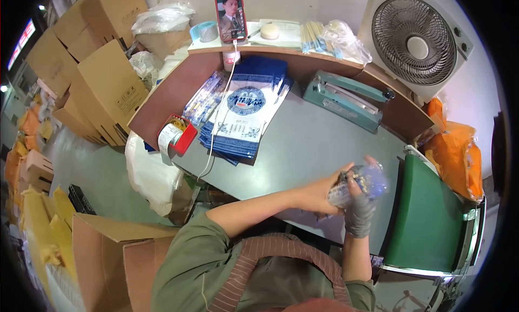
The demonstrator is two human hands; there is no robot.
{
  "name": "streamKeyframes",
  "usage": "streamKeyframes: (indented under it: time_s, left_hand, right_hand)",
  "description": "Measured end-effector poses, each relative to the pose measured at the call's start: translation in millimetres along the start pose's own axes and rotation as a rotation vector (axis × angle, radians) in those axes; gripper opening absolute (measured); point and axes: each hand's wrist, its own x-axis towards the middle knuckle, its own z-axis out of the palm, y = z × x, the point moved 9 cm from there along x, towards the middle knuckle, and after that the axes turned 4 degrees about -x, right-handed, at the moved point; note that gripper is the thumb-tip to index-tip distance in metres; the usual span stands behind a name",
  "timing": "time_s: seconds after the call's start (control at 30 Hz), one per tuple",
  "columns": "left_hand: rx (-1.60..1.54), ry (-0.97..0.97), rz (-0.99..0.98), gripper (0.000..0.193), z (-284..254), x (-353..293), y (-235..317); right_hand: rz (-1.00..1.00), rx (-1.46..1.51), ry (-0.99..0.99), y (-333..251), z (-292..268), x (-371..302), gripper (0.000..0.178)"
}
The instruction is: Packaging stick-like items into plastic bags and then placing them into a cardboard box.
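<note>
Over the right part of the grey table, both my hands are closed around a clear plastic packet (374, 183) with blue and white printing and small contents, partly blurred. My left hand (315, 195), bare, grips its left side. My right hand (359, 208), in a grey fingerless glove, holds it from the near side, thumb across the front. Some of the packet is hidden by the fingers. Farther back lies a stack of blue and white printed bags (243, 109), beside smaller patterned packets (204, 98).
A teal impulse sealer (344, 101) stands at the table's back right. A green conveyor belt (424, 214) adjoins the right edge. A red tape dispenser (186, 139), a phone (231, 17) with a white cable, a fan (416, 41), orange bags (455, 158) and cardboard boxes (111, 85) surround the table.
</note>
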Motion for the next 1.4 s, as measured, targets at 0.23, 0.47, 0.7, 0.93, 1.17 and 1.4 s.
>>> streamKeyframes:
  time_s: [0.23, 0.47, 0.7, 0.93, 1.17, 1.4]
  left_hand:
    - [-0.904, -0.244, -0.214, 0.050, 68.1, -53.5, -56.0]
    - [0.940, 0.671, -0.001, 0.026, -155.5, -131.0, -5.6]
    - [1.089, 0.880, 0.004, 0.024, -258.3, -163.5, -58.5]
    - [1.010, 0.686, 0.050, 0.028, -254.3, -146.2, -65.9]
    - [0.828, 0.614, -0.075, 0.009, -257.4, -134.3, -72.5]
    - [1.209, 0.753, 0.118, 0.009, -245.4, -118.9, 20.6]
  right_hand:
    - [0.195, 0.380, -0.035, 2.9, 19.4, -9.9, 0.066]
    - [0.718, 0.572, -0.303, 113.9, 44.4, -61.2, 0.025]
    - [0.726, 0.634, -0.314, 105.4, 57.9, -65.9, 0.023]
    - [0.671, 0.656, -0.308, 100.8, 46.0, -65.3, 0.024]
    - [0.674, 0.642, -0.314, 92.1, 47.8, -68.6, 0.024]
    - [0.656, 0.640, -0.277, 88.8, 33.3, -70.1, 0.022]
